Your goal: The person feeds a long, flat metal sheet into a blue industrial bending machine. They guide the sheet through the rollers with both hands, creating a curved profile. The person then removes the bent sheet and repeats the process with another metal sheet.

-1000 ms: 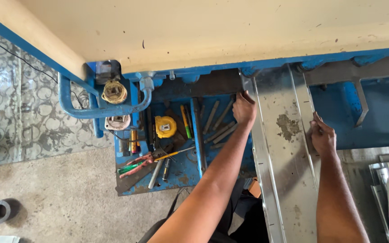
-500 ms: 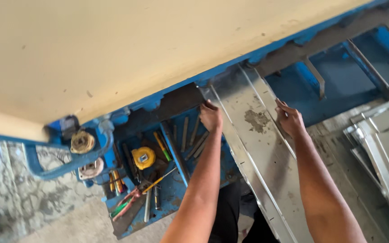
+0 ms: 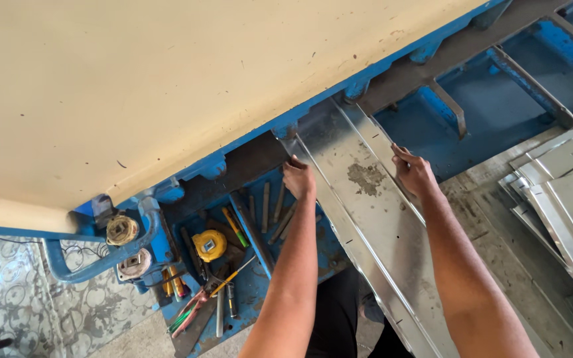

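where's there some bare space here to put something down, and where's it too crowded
Bare: the sheet metal panel between the left hand and right hand, and the blue machine bed between its steel brackets. Crowded: the blue tool tray around the yellow tape measure, and the stacked sheets.

A: Support surface: blue machine bed (image 3: 499, 113), dark cross bars running across it; long folded metal sheet (image 3: 359, 219) lies on it, rust-coloured patch near the middle.

B: And the lower level?

A: Blue tool tray (image 3: 253, 292) beside the sheet; yellow tape measure (image 3: 210, 245), pliers (image 3: 190, 311), several grey rods (image 3: 276, 205) lying in it; more flat metal sheets (image 3: 565, 179) stacked at the right; patterned floor (image 3: 8, 298) at the lower left.
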